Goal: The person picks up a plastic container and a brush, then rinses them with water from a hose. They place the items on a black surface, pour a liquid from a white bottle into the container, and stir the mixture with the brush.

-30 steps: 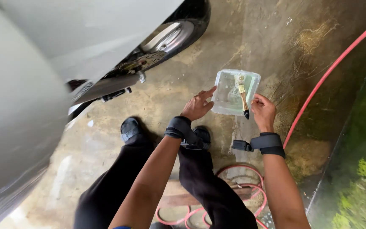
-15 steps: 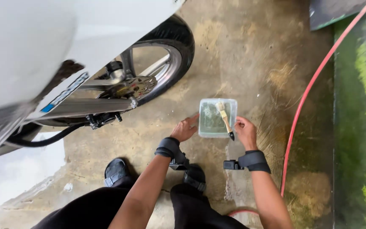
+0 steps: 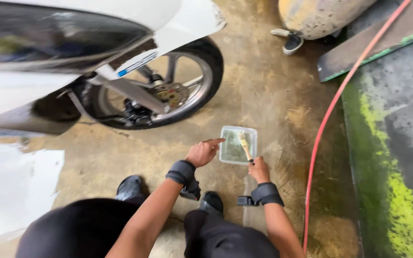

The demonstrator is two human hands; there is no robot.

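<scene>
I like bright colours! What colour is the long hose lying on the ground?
The long thin hose is red, seen best in the head view.

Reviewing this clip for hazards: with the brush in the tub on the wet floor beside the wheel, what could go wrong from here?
The right hand holds a brush in the shallow clear tub, and the left hand touches its edge; a nudge might tip or slop the liquid. The concrete floor looks wet, so the shoes could slip. The red hose runs close by, a possible snag.

Bare floor [image 3: 268, 91] separates tub [image 3: 237, 145] from wheel [image 3: 168, 91].
</scene>
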